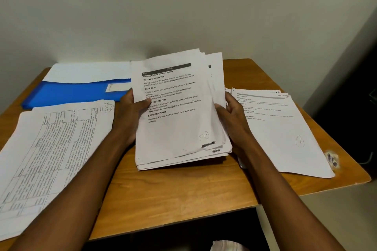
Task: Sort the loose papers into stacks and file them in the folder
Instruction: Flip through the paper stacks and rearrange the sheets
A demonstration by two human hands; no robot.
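Grip: left hand [132,106] pinches the left edge of the held paper bundle [179,112], thumb over the top sheet, and right hand [229,112] curls round its right edge, holding it tilted up above the middle of the table [183,185]. Bundle looks light but floppy, edges fanned, so sheets likely slip; best taken at mid-height on both long edges, then squared up. Around it: table-printed sheets [51,149] left, marked sheet [285,128] right, blue folder [75,91] behind left.
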